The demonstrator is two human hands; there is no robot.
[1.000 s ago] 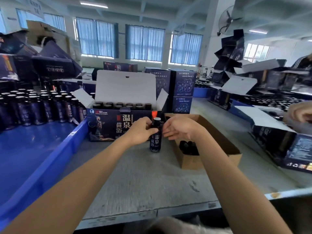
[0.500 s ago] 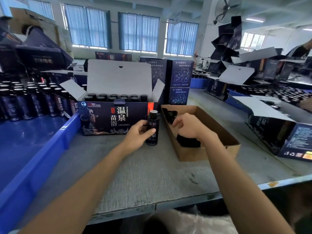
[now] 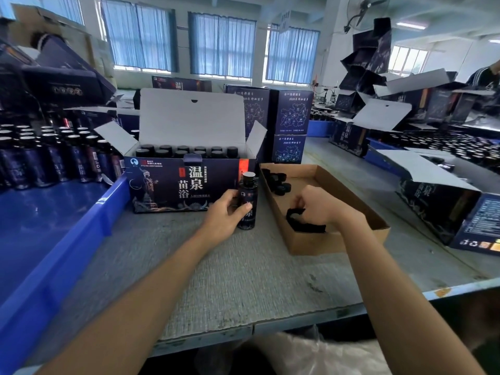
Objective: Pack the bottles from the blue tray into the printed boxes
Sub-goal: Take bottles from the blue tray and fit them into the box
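Compared with a second ago, the right grip is no longer at the bottle; it is down in the cardboard tray, pinching a black piece, probably a cap for it. The bottle stands upright on the counter, just in front of the open printed box. The left grip clasps its side, I think to steady it, with the arm stretched forward and the wrist low.

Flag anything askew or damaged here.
The pile of dark boxes at back right is tumbled, its boxes tilted at odd angles. The table edge shows a rusty chip. Nothing looks spilled.
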